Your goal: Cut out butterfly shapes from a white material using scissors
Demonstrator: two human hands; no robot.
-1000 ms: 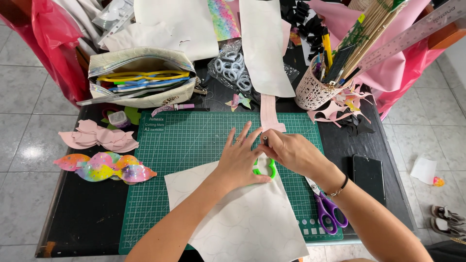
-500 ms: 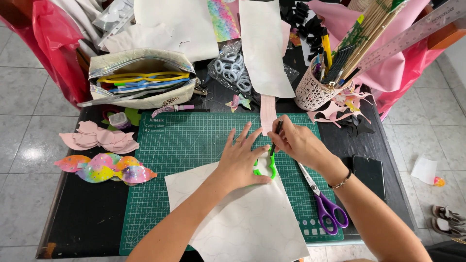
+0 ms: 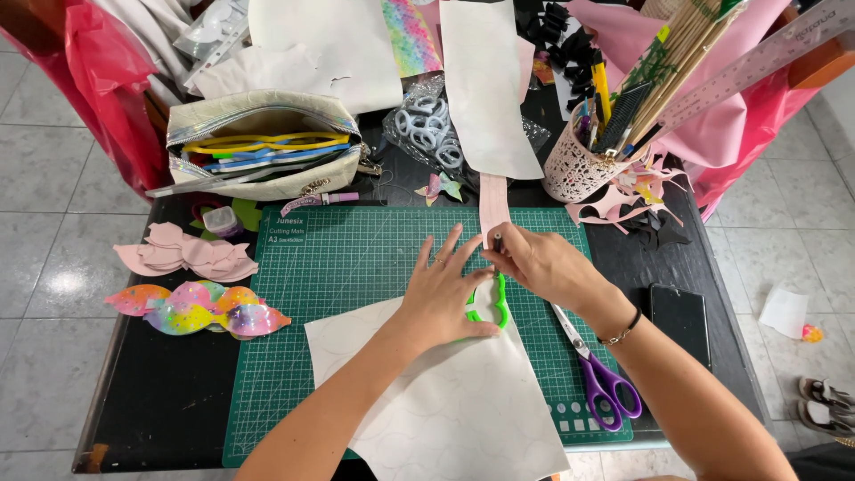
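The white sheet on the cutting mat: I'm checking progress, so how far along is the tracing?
Done: faint bow outlines already cover the white sheet, and finished bow cutouts, pink and rainbow, lie at the left. In hand: the left hand presses the green template flat while the right hand holds a pen at its edge. Left: the sheet is uncut; the purple scissors lie unused.

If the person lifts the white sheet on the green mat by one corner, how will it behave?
The white sheet looks thin and lies quite flat, so it would probably bend and droop, being light. Its near edge hangs past the cutting mat, and only the left hand presses it, so it may slide easily once released.
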